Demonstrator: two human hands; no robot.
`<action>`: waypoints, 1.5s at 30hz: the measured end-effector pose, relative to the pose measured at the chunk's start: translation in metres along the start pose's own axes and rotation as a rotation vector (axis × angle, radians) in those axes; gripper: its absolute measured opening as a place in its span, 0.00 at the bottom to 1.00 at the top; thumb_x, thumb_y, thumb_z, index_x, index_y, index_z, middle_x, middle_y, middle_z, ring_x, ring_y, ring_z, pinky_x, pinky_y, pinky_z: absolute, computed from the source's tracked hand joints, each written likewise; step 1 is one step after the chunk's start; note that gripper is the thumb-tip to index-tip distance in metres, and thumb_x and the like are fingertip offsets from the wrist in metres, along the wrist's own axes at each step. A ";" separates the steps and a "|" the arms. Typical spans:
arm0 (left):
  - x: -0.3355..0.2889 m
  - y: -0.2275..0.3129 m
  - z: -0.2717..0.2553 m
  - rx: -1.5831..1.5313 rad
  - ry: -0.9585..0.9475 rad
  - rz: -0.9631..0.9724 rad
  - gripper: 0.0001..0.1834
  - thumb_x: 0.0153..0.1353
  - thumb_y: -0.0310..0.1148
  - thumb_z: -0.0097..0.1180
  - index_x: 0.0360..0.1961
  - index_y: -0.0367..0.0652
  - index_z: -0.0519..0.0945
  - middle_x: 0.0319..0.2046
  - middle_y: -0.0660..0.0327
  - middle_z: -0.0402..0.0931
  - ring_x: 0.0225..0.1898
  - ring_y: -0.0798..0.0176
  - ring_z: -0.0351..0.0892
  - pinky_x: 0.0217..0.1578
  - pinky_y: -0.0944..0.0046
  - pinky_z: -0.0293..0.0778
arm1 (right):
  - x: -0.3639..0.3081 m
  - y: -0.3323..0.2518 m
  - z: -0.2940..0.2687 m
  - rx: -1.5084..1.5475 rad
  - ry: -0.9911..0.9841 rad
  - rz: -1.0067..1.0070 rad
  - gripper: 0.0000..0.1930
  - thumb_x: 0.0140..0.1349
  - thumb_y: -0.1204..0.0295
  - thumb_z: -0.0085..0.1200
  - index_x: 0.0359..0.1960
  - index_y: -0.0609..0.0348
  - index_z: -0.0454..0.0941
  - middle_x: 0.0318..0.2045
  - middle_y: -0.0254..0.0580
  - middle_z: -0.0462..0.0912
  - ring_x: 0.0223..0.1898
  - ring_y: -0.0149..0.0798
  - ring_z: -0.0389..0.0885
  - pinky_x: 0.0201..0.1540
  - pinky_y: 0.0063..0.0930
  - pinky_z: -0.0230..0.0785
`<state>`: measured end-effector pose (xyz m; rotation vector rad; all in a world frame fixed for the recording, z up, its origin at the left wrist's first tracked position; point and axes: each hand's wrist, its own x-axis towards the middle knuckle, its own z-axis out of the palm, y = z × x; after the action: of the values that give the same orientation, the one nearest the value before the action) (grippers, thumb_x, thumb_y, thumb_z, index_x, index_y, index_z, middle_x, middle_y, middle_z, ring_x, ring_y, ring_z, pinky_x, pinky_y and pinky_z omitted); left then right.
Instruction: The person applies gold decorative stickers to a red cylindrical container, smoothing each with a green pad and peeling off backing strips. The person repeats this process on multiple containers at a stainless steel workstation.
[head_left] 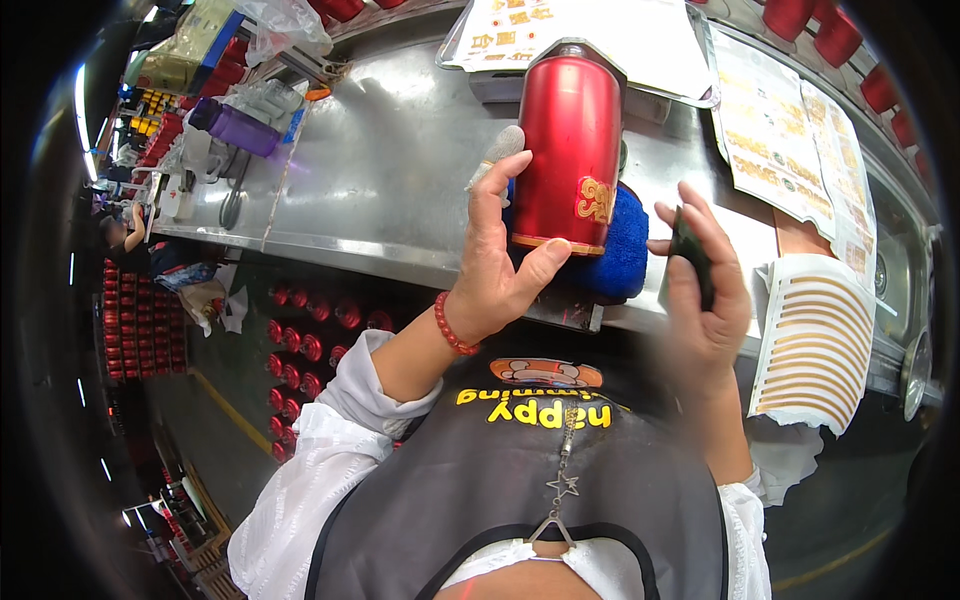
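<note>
A shiny red metal cylinder (568, 140), like a canister or bottle body, carries a gold ornament and a gold band at its near end. My left hand (490, 260) grips it from the left, thumb across the near end; one fingertip wears a pale cover. Under the cylinder lies a rolled blue towel (628, 240). Just right of the towel, my right hand (712, 300) pinches a thin dark green flat piece (690, 255) between thumb and fingers, apart from the cylinder. Motion blurs the right wrist.
The metal table (370, 150) bears a stack of printed sheets (520, 30) at the back. Gold-printed sheets (775, 140) and a sheet of gold strips (815, 345) lie at the right. A purple bottle (240, 128) sits far left. Red cylinders (300, 350) stand below the table; another person (130, 240) is beyond.
</note>
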<state>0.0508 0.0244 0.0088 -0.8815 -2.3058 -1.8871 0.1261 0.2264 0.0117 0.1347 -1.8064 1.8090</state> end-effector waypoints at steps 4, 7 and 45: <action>0.001 0.002 0.006 -0.035 0.051 -0.045 0.40 0.60 0.32 0.63 0.69 0.35 0.57 0.62 0.50 0.60 0.63 0.55 0.63 0.66 0.57 0.60 | -0.005 -0.027 -0.006 0.398 -0.200 0.664 0.14 0.69 0.79 0.50 0.55 0.65 0.72 0.42 0.46 0.84 0.40 0.32 0.83 0.45 0.26 0.77; 0.003 0.001 0.003 0.075 -0.033 0.030 0.39 0.63 0.27 0.57 0.71 0.36 0.52 0.67 0.54 0.53 0.66 0.60 0.61 0.65 0.58 0.65 | -0.006 -0.018 -0.003 0.282 -0.287 0.695 0.13 0.68 0.77 0.50 0.53 0.64 0.72 0.34 0.42 0.84 0.33 0.30 0.83 0.39 0.25 0.78; -0.017 -0.003 -0.014 0.264 0.154 0.258 0.27 0.63 0.28 0.58 0.63 0.38 0.69 0.58 0.50 0.71 0.61 0.50 0.68 0.70 0.50 0.50 | -0.004 -0.010 -0.002 0.338 -0.247 0.735 0.13 0.71 0.76 0.49 0.55 0.64 0.70 0.36 0.43 0.84 0.35 0.30 0.83 0.40 0.24 0.78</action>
<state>0.0595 0.0048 0.0030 -0.9124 -2.1636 -1.4549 0.1343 0.2266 0.0188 -0.2200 -1.8343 2.7112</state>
